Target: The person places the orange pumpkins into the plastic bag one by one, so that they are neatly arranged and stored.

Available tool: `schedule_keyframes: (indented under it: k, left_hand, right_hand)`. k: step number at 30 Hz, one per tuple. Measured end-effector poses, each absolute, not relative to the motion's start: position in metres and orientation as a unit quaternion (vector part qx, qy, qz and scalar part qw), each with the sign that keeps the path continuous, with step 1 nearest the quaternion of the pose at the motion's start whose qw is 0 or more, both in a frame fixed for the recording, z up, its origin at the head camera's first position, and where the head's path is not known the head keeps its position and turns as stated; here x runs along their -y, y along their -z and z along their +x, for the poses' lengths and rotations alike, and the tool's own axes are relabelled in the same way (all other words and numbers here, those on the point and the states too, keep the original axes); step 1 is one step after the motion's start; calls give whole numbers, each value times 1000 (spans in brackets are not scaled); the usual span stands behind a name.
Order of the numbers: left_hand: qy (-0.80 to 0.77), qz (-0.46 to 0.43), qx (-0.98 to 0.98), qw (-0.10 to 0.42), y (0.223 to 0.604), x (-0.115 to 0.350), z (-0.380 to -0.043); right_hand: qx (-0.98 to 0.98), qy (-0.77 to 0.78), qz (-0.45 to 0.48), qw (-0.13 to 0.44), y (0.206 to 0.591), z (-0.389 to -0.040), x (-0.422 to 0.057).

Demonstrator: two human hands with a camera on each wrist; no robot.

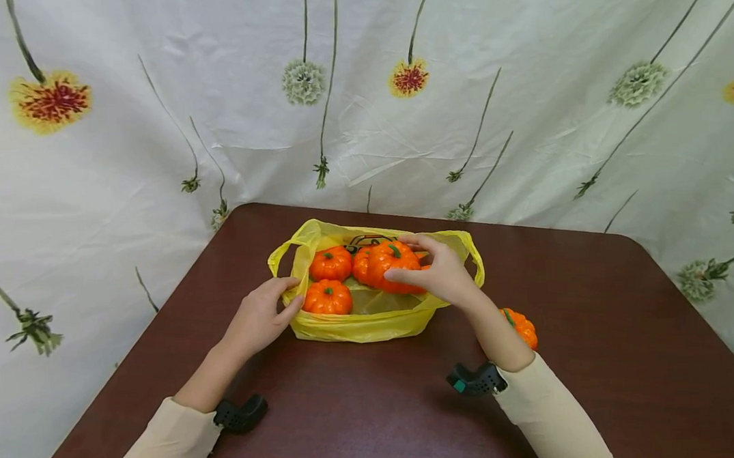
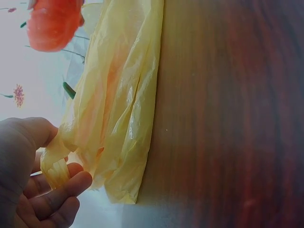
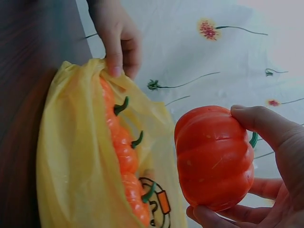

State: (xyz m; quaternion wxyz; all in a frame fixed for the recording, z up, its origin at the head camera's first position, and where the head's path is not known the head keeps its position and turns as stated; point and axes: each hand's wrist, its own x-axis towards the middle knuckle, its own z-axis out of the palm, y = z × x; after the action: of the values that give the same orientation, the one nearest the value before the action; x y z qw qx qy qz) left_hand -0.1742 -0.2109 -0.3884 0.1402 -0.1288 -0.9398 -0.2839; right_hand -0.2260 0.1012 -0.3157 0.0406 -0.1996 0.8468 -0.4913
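Note:
A yellow plastic bag [image 1: 359, 327] lies on the table with its mouth spread upward. Inside sit several small orange pumpkins with green stems, among them one at the back left [image 1: 330, 264] and one at the front left [image 1: 327, 297]. My left hand [image 1: 263, 315] grips the bag's left edge; in the left wrist view the thumb and fingers pinch the handle [image 2: 57, 166]. Above the bag's right half, my right hand [image 1: 439, 270] holds another pumpkin [image 3: 213, 159] between thumb and fingers, overlapping the pumpkins behind it in the head view.
One more pumpkin [image 1: 521, 328] lies on the dark brown table [image 1: 623, 327], right of the bag and partly hidden by the right forearm. A white cloth [image 1: 245, 125] printed with flowers hangs behind the table. Both wrists carry black camera mounts.

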Motion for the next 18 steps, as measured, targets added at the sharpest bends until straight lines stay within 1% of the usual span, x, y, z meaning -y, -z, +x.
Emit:
schedule_keyframes:
  k: [18]
  left_hand:
    - [279, -132, 940, 148, 389, 208, -171]
  right_hand:
    - [-865, 461, -178, 88, 355, -229, -78]
